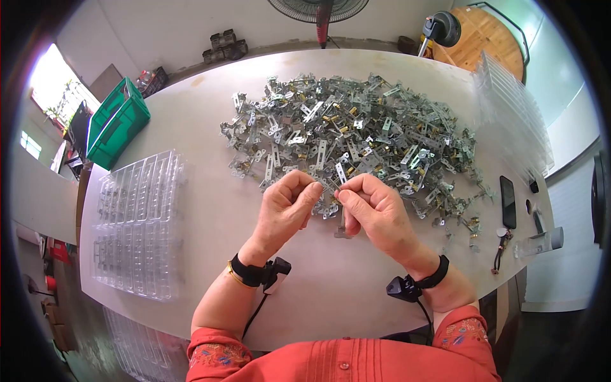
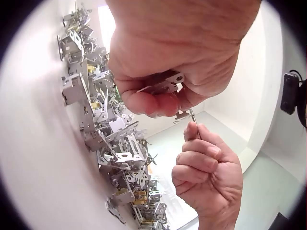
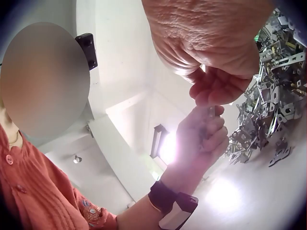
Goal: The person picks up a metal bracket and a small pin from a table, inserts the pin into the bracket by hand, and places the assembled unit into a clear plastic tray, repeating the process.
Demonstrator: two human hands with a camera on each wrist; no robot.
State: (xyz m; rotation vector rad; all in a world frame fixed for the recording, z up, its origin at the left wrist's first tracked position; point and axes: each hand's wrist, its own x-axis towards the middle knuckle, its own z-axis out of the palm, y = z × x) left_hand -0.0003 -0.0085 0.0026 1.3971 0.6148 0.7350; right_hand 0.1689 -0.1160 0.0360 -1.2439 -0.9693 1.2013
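The left hand [image 1: 287, 207] has its fingers curled round metal parts [image 2: 165, 86]; the right hand [image 1: 377, 213] pinches a thin piece [image 2: 194, 117] between thumb and fingertip; both are raised over the middle of the table [image 1: 210, 165], at the near edge of the pile [image 1: 356, 121].

The pinch takes in little of the piece, so a small twist or a knock between the hands could make it slip; dropped there, it could be lost among its likes. The left hand's parts lie at angles in the fingers, so loosening one could free another. The pile's parts look tangled; pulling one could drag neighbours along, perhaps towards the phone [image 1: 507, 202] by the right edge. The cables [image 1: 256, 313] run over the near edge; a long reach could make one catch. Whether the two hands' pieces touch, I cannot tell.
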